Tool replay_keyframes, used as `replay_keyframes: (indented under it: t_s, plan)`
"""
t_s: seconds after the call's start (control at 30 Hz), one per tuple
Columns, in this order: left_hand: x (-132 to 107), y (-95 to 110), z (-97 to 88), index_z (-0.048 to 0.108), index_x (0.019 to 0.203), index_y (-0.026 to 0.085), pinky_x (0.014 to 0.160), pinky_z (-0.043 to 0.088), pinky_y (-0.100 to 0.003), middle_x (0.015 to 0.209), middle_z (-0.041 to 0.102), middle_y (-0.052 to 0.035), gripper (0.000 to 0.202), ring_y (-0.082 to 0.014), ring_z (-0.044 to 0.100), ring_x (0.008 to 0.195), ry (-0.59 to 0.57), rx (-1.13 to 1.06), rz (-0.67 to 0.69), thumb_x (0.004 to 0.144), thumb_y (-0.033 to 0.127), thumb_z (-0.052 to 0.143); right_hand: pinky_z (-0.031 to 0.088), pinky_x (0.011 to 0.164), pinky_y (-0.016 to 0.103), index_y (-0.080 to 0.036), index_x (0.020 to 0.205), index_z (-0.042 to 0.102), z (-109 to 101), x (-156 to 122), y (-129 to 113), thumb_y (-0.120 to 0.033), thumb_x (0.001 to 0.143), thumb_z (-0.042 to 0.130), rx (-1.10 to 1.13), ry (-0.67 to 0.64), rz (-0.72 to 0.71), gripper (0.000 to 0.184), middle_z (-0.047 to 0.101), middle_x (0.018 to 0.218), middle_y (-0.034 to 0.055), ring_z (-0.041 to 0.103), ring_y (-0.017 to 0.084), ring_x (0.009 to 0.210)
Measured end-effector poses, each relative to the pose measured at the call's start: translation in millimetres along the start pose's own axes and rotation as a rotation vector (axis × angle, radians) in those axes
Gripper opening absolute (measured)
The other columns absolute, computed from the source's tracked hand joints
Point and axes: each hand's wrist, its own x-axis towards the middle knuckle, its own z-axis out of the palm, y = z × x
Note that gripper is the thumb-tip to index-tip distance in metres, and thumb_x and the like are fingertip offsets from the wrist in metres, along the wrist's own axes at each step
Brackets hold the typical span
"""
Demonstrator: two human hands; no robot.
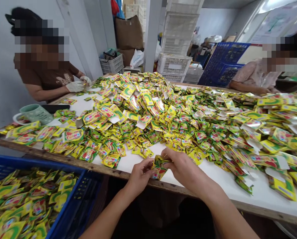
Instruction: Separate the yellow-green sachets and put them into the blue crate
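Just over the table's front edge, my left hand (141, 172) is closed on a small printed box (159, 173) with a red fruit picture, its thumb along the side. My right hand (179, 164) comes in from the other side, fingers bent and pinched on a shiny green and yellow sachet (160, 160) at the top of the box. How far the sachet sits inside is hidden by the fingers. Beyond my hands spreads a large heap of loose sachets (180, 127) mixed with yellow boxes (128, 92), several with white flaps standing open.
A blue crate (82, 181) of filled-looking boxes stands below the table at left. A green mug (36, 114) is on the left side. One person in white gloves (76, 86) sits at left, another person (253, 78) at right. White crates (174, 64) are stacked behind.
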Motion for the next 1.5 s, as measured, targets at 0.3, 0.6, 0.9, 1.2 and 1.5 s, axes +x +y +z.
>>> replay_keyframes:
  t_s: [0.3,0.6,0.9,1.2,1.5]
  plan:
    - [-2.0,13.9,-4.6,0.064,0.098,0.016,0.084,0.044,-0.027,0.094,0.065,-0.0043,0.027,-0.0185,0.057,0.092,0.002,-0.067,-0.055,0.080,0.035,0.063,0.046,0.082,0.037,-0.021,0.087,0.070,29.1,-13.4,17.6,-0.030,0.090,0.053,0.339,0.269,-0.025,0.020,0.057,0.104,0.0092,0.053,0.022,0.098]
    - [10.1,30.4,-10.1,0.071,0.082,0.014,0.073,0.045,-0.024,0.080,0.069,-0.0029,0.020,-0.0143,0.060,0.075,0.086,-0.135,-0.195,0.070,0.030,0.072,0.045,0.045,0.021,-0.019,0.094,0.070,73.9,-11.4,11.4,-0.042,0.082,0.063,0.810,0.397,0.249,0.028,0.057,0.074,0.0021,0.050,0.009,0.052]
    - [24.0,12.3,-10.2,0.074,0.094,0.018,0.080,0.051,-0.028,0.092,0.073,-0.0056,0.026,-0.0186,0.065,0.086,0.202,0.031,0.026,0.073,0.034,0.071,0.053,0.053,0.027,-0.016,0.082,0.073,62.1,6.8,26.3,-0.044,0.066,0.076,0.969,0.356,0.331,0.032,0.068,0.074,0.0059,0.063,0.017,0.063]
    - [16.5,13.0,-20.6,0.074,0.087,0.022,0.082,0.052,-0.030,0.092,0.070,-0.0066,0.012,-0.0172,0.065,0.087,0.025,0.266,0.431,0.076,0.023,0.071,0.051,0.071,0.030,-0.023,0.086,0.074,68.8,-17.8,11.3,-0.029,0.081,0.066,0.580,0.511,0.065,0.011,0.066,0.085,0.0058,0.062,0.018,0.080]
    - [-5.5,1.3,-25.2,0.052,0.130,0.031,0.078,0.050,-0.027,0.097,0.059,-0.0076,0.045,-0.0140,0.059,0.089,-0.324,0.556,0.561,0.089,0.012,0.050,0.050,0.084,0.036,-0.021,0.105,0.068,72.0,-60.1,52.1,-0.031,0.089,0.055,0.319,0.552,0.253,0.023,0.061,0.105,0.0092,0.057,0.022,0.096]
